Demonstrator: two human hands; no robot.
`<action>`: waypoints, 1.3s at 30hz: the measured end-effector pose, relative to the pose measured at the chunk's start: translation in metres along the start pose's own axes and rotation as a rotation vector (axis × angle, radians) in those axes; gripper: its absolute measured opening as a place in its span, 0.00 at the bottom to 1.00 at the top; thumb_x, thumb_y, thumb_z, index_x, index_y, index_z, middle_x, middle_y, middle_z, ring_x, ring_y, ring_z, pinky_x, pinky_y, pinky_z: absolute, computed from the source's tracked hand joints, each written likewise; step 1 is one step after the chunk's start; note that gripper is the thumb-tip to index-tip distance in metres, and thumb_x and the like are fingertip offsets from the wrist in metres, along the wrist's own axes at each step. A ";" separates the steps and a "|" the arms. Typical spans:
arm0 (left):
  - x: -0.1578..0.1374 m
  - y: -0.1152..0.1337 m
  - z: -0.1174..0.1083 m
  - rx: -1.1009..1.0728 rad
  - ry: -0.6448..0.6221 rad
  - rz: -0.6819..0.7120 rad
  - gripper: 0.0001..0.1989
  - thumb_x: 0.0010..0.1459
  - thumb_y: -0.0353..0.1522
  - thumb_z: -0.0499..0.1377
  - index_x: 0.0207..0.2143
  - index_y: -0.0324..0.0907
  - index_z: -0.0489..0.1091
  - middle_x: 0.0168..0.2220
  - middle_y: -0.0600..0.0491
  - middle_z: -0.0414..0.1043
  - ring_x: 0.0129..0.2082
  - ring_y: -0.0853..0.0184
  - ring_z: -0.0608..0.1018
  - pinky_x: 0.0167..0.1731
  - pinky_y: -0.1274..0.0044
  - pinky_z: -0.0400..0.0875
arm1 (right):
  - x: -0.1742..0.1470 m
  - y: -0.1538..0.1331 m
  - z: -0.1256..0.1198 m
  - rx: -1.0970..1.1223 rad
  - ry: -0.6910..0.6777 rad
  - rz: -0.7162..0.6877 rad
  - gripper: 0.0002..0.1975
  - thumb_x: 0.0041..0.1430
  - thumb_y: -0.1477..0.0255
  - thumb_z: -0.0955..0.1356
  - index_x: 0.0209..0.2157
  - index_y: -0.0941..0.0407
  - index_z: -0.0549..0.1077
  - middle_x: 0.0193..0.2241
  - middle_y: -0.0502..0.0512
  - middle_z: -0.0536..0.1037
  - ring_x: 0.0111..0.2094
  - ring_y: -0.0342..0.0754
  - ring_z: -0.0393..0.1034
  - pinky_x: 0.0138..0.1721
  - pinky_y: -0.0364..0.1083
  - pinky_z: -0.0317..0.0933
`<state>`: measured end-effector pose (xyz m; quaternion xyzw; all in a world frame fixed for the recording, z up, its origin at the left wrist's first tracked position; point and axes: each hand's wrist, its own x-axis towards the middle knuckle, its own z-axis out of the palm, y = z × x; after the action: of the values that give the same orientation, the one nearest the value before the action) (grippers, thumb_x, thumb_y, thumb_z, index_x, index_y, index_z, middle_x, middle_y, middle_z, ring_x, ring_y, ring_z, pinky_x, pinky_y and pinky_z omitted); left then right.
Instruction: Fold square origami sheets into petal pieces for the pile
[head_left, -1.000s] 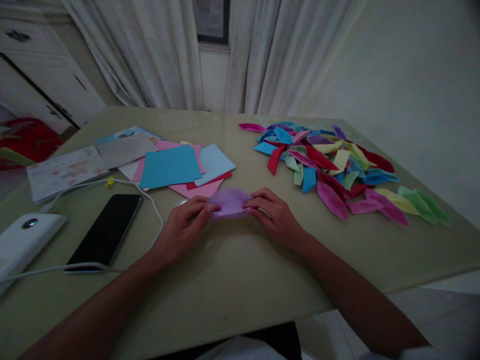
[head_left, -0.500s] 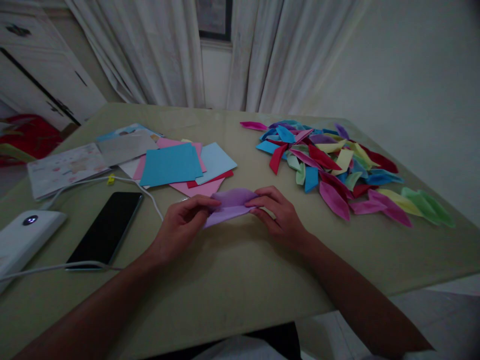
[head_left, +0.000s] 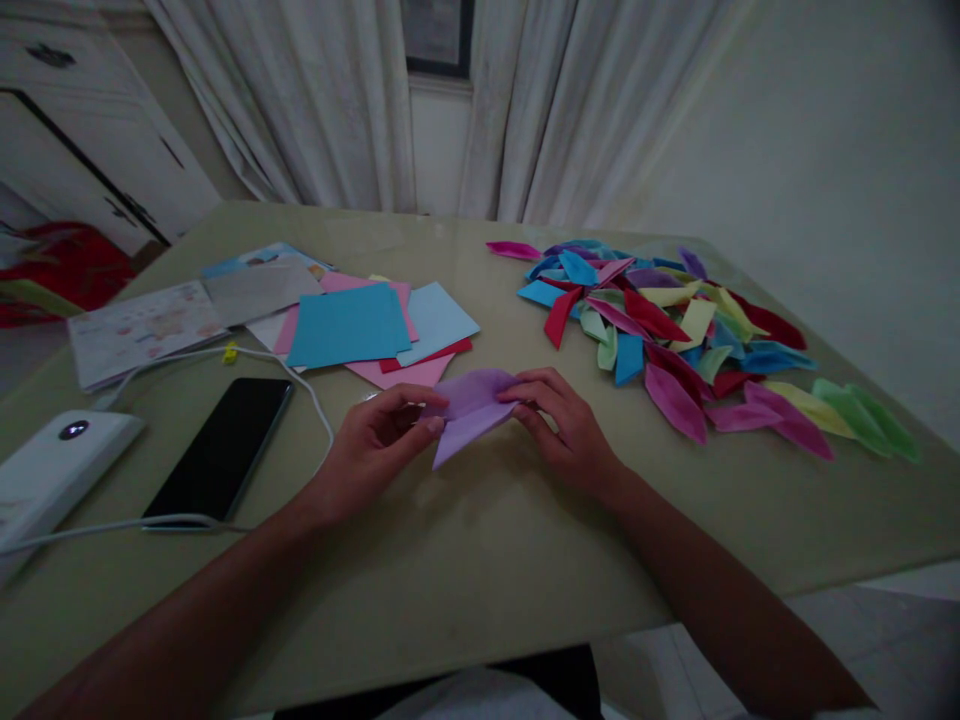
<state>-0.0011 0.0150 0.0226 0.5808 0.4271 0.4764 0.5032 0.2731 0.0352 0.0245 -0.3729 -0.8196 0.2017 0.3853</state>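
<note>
A folded piece of purple paper (head_left: 474,408) is held between my two hands just above the table, its pointed lower left corner tipped toward me. My left hand (head_left: 382,435) pinches its left side between thumb and fingers. At its right end, my right hand (head_left: 561,420) grips the paper, thumb below and fingers on top. Beyond the left hand lies a loose stack of square coloured paper with a teal sheet (head_left: 345,328) on top. Farther right is a heap of folded paper pieces (head_left: 660,310) in many colours.
A black phone (head_left: 221,450) and a white power bank (head_left: 64,480) lie at the left with a white cable (head_left: 315,400). Printed packets (head_left: 150,330) rest behind them. The table (head_left: 480,590) has its near edge by my lap; curtains (head_left: 300,110) hang behind.
The purple paper has turned so that its left corner points down toward me. My left thumb has shifted along its edge. The whole view has moved slightly.
</note>
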 end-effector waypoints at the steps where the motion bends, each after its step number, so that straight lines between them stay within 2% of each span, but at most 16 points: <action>1: 0.000 -0.001 0.001 -0.040 0.007 -0.007 0.11 0.59 0.37 0.73 0.42 0.44 0.80 0.40 0.51 0.82 0.38 0.65 0.83 0.37 0.76 0.79 | 0.000 0.000 0.000 0.016 -0.009 0.001 0.11 0.77 0.70 0.66 0.53 0.52 0.79 0.50 0.61 0.78 0.56 0.55 0.74 0.58 0.57 0.72; 5: 0.001 -0.006 0.004 -0.117 0.020 -0.002 0.15 0.56 0.40 0.76 0.36 0.43 0.76 0.36 0.53 0.78 0.36 0.66 0.81 0.36 0.76 0.78 | -0.001 -0.001 0.000 0.077 -0.046 0.005 0.12 0.72 0.68 0.71 0.55 0.52 0.78 0.52 0.62 0.75 0.51 0.54 0.76 0.51 0.54 0.77; 8: 0.001 -0.007 0.003 -0.079 0.038 0.010 0.16 0.56 0.41 0.76 0.34 0.42 0.75 0.34 0.54 0.77 0.34 0.67 0.80 0.33 0.78 0.75 | -0.002 0.000 0.000 0.065 -0.043 -0.002 0.13 0.70 0.67 0.73 0.54 0.52 0.78 0.51 0.61 0.74 0.50 0.54 0.76 0.49 0.54 0.78; 11: -0.001 -0.006 0.000 -0.003 0.032 0.033 0.13 0.60 0.42 0.73 0.35 0.42 0.78 0.34 0.53 0.78 0.32 0.68 0.79 0.31 0.78 0.73 | -0.002 0.000 0.001 0.045 -0.035 0.008 0.12 0.70 0.68 0.73 0.53 0.53 0.78 0.50 0.61 0.75 0.50 0.55 0.76 0.50 0.54 0.78; 13: -0.003 -0.005 -0.003 0.030 -0.007 0.071 0.12 0.62 0.42 0.72 0.37 0.43 0.81 0.38 0.50 0.79 0.36 0.65 0.80 0.35 0.76 0.76 | -0.002 0.000 0.001 0.031 -0.023 0.020 0.11 0.70 0.68 0.73 0.52 0.53 0.79 0.50 0.61 0.75 0.51 0.55 0.76 0.50 0.54 0.78; 17: -0.008 -0.006 -0.005 0.094 -0.107 0.169 0.12 0.59 0.39 0.75 0.44 0.46 0.83 0.52 0.46 0.77 0.54 0.56 0.80 0.53 0.68 0.77 | -0.002 0.002 0.000 0.020 -0.005 0.015 0.12 0.70 0.67 0.73 0.52 0.52 0.79 0.50 0.61 0.75 0.50 0.55 0.76 0.48 0.53 0.79; 19: -0.009 -0.008 -0.003 0.142 -0.123 0.182 0.11 0.61 0.36 0.73 0.46 0.48 0.82 0.55 0.46 0.75 0.57 0.57 0.79 0.54 0.68 0.78 | -0.002 0.003 0.001 0.016 -0.001 0.011 0.12 0.69 0.67 0.73 0.52 0.52 0.79 0.50 0.61 0.74 0.51 0.56 0.75 0.48 0.54 0.80; 24: -0.010 -0.009 0.001 0.215 -0.088 0.199 0.06 0.70 0.34 0.64 0.46 0.47 0.81 0.53 0.47 0.75 0.53 0.61 0.79 0.47 0.73 0.79 | -0.002 0.004 0.002 -0.003 -0.001 0.017 0.10 0.69 0.68 0.73 0.51 0.51 0.80 0.51 0.62 0.74 0.54 0.58 0.75 0.49 0.56 0.80; 29: -0.008 -0.005 0.001 0.298 -0.062 0.190 0.08 0.72 0.36 0.62 0.41 0.45 0.81 0.49 0.49 0.77 0.47 0.64 0.80 0.41 0.75 0.76 | -0.003 0.004 0.003 -0.003 -0.016 0.019 0.11 0.67 0.69 0.75 0.50 0.51 0.80 0.53 0.62 0.73 0.57 0.59 0.73 0.49 0.56 0.80; 34: -0.007 -0.005 0.001 0.286 -0.050 0.176 0.06 0.71 0.36 0.63 0.42 0.45 0.79 0.41 0.52 0.78 0.39 0.67 0.80 0.37 0.77 0.74 | -0.004 0.005 0.002 -0.020 -0.009 0.010 0.10 0.68 0.70 0.74 0.50 0.52 0.80 0.53 0.62 0.73 0.55 0.58 0.75 0.49 0.55 0.80; 36: -0.007 -0.006 0.003 0.208 -0.063 0.160 0.05 0.70 0.36 0.65 0.45 0.46 0.79 0.43 0.52 0.78 0.40 0.67 0.81 0.39 0.76 0.77 | -0.004 0.005 0.002 -0.027 -0.001 0.009 0.09 0.68 0.69 0.74 0.49 0.52 0.80 0.52 0.62 0.73 0.53 0.57 0.75 0.48 0.55 0.80; 39: -0.009 -0.007 0.005 0.059 -0.086 0.144 0.17 0.61 0.36 0.73 0.51 0.47 0.77 0.49 0.51 0.78 0.48 0.63 0.83 0.49 0.72 0.81 | -0.003 0.004 0.002 -0.028 0.023 0.011 0.09 0.69 0.69 0.74 0.49 0.52 0.80 0.52 0.62 0.73 0.53 0.56 0.75 0.48 0.54 0.80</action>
<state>0.0023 0.0061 0.0139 0.6446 0.3758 0.4733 0.4683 0.2745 0.0353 0.0189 -0.3852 -0.8157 0.1883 0.3884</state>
